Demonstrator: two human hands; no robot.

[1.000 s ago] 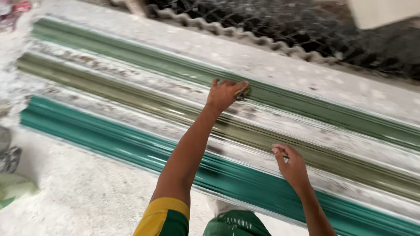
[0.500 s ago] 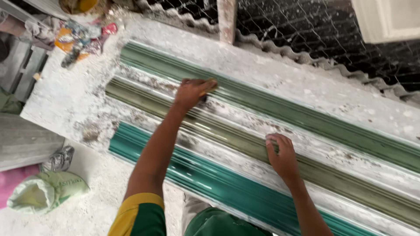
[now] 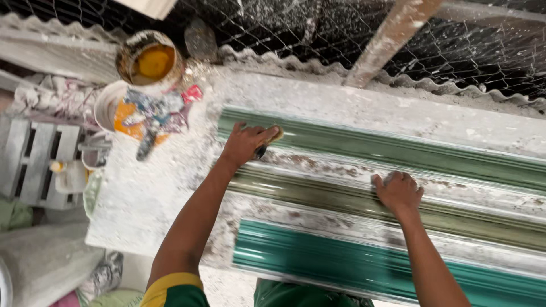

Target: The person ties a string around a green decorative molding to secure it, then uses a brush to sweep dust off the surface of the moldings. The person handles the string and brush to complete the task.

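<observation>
- The left hand [image 3: 245, 143] lies palm down at the left end of the long pale green ridged mould [image 3: 387, 149], its fingers closed around a small brush [image 3: 267, 143] whose yellowish tip and dark handle stick out on the right side of the hand.
- The right hand [image 3: 399, 192] presses flat on the long olive-green ridged mould [image 3: 318, 196], fingers together and slightly curled; whether it grips anything cannot be told.
- The olive-green mould runs parallel to the pale green one, just below it in the picture, with a white, crusted strip between them.
- A long teal ridged mould [image 3: 341, 264] lies nearest the person, parallel to the other two.
- All three rest on a white, plaster-spattered workbench [image 3: 153, 193].
- At the bench's far left corner stands a round tin of yellow-orange liquid [image 3: 149, 59], and just beside it a white bucket stuffed with stained rags [image 3: 133, 111].
- Behind the bench hangs a wire mesh [image 3: 318, 34], flecked with white.
- A slanted wooden post [image 3: 392, 37] rises in front of the mesh.
</observation>
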